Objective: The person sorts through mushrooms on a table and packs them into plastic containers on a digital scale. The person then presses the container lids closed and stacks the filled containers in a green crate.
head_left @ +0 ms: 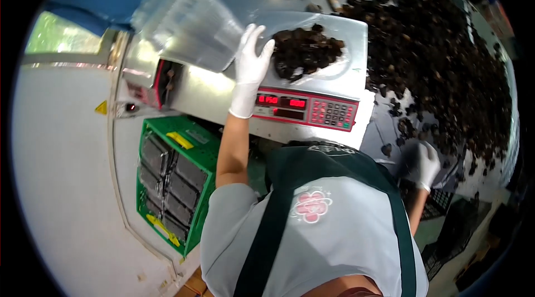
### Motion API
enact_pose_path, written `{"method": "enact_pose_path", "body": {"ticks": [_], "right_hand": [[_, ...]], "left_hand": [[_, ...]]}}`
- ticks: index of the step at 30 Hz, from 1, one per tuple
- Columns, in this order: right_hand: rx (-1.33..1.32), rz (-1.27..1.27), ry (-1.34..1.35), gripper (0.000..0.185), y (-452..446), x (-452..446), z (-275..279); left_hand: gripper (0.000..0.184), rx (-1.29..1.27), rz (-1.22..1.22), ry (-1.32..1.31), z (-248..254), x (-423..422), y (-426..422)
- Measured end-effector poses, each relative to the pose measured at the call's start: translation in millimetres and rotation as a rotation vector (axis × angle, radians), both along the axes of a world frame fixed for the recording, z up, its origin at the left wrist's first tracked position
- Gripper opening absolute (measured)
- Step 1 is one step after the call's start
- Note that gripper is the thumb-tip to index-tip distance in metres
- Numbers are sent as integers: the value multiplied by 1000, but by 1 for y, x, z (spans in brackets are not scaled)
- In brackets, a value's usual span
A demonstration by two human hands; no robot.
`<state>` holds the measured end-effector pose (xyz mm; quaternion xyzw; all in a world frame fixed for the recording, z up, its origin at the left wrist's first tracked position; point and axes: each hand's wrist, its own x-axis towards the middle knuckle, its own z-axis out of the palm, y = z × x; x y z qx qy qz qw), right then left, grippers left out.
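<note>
My left hand [252, 68], in a white glove, is at the left edge of a digital scale [356, 46], its fingers apart and holding nothing. Beside the fingertips, a heap of dark brown pieces like dried mushrooms [304, 52] lies on a clear plastic sheet or tray on the metal pan. Red digits glow on the scale's display [281, 102]. My right hand [428, 164], also gloved in white, is low at the right, by the near edge of a large spread of the same dark pieces [429, 52]. Blur hides its fingers.
Stacked clear plastic trays [192, 21] stand left of the scale. Below left, a green crate [207, 180] holds several dark packed trays. Another red-edged device [142, 91] sits near the wall. A black crate [437, 205] is below the table at right.
</note>
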<state>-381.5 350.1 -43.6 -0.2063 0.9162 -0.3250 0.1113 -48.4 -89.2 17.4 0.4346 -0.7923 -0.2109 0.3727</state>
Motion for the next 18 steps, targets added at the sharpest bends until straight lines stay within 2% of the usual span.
{"method": "enact_pose_path", "body": {"ticks": [1,3,4,6,9,12,16,18], "right_hand": [[-1,-13,-137,37,-38,37,19],[199,278,-122,52,-65,73,17],[218,461,396,49,-59,86,-15],[274,438,327,35,-67,105,-22],[39,384,230,15,-60,98,-40],[-226,192,163,16,-56,77,-40],[-268,-21,379,30,-70,27,-40],[-228,-115,276,35,-88,7,-35]], "left_hand": [[50,-23,-18,-68,-1,-6,6],[59,-88,-88,-140,-2,-18,16],[62,-110,-103,-248,0,-23,22],[64,-92,-169,-288,-1,-34,34],[61,-251,-316,-382,-7,-43,46],[58,-287,-385,-395,-4,-47,49],[58,-209,-504,-407,2,-50,52],[58,-198,-547,-380,3,-53,52]]}}
